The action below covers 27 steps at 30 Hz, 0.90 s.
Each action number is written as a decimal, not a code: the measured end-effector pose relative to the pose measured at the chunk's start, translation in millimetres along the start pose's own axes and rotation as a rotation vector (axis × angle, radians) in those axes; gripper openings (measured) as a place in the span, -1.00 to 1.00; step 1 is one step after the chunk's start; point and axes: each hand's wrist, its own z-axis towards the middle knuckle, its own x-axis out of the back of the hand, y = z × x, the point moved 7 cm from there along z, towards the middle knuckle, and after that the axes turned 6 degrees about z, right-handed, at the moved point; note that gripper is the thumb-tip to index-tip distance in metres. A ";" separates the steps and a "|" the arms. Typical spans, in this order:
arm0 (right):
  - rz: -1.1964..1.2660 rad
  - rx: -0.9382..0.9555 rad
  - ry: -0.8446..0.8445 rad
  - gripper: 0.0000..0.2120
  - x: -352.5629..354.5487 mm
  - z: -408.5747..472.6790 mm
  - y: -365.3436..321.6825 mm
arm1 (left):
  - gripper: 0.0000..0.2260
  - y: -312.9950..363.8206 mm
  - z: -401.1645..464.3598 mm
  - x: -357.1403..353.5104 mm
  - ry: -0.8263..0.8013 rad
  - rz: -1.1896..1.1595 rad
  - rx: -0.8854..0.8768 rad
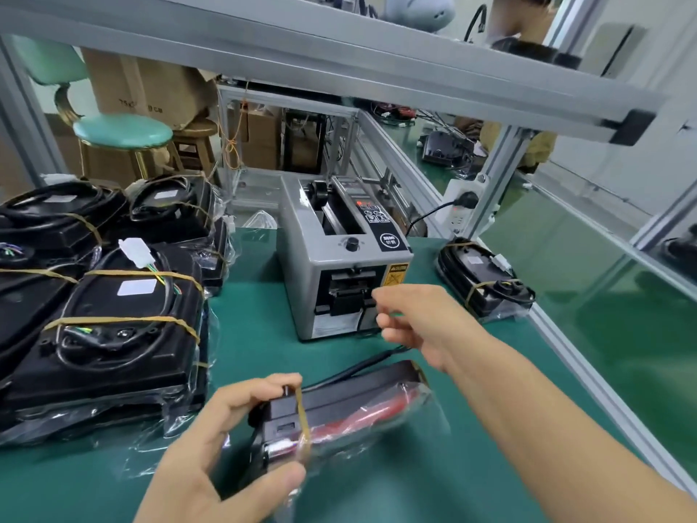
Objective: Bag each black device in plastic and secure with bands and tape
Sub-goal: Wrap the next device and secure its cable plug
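A black device [350, 405] with a red part lies in a clear plastic bag near the front of the green mat, a tan rubber band [303, 417] round its left end. My left hand [234, 443] grips that banded end, thumb below and fingers above. My right hand [418, 322] reaches out to the front slot of the grey tape dispenser [339, 258], its fingertips curled close together at the outlet. Whether it pinches a strip of tape is too blurred to tell.
Several bagged and banded black devices [113, 326] are stacked at the left. One more bagged device [486, 281] lies at the right by the aluminium rail [588, 368]. The dispenser's power cord [362, 366] trails over the mat. A green stool [120, 134] and cardboard boxes stand behind.
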 end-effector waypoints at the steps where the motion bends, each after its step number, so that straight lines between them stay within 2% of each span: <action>1: 0.059 -0.030 0.023 -0.96 -1.9 7.0 3.0 | -0.41 -1.4 -1.2 7.7 0.065 -0.038 -0.011; 2: 0.093 -0.021 0.044 -0.96 -4.1 13.4 5.4 | -0.50 -7.7 -1.9 8.2 0.110 -0.013 0.027; 4: 0.153 -0.021 0.104 -0.96 -7.2 18.7 5.2 | -0.56 -9.7 -5.8 11.6 0.198 0.052 -0.012; 13: 0.250 -0.044 0.221 -0.79 -13.6 16.0 6.6 | -0.57 -14.3 -8.6 10.3 0.154 -0.023 0.053; 20: 0.363 -0.115 0.215 -0.75 -27.1 20.4 11.8 | -0.56 -14.7 -12.3 9.0 0.188 -0.005 0.077; 23: 0.307 -0.103 0.127 -0.72 -21.7 9.4 2.9 | -0.59 -15.8 -15.9 8.3 0.236 -0.025 0.076; 27: 0.170 0.055 -0.074 -0.83 -5.4 -38.3 -29.9 | -0.59 -18.1 -17.5 -2.8 0.361 -0.078 0.132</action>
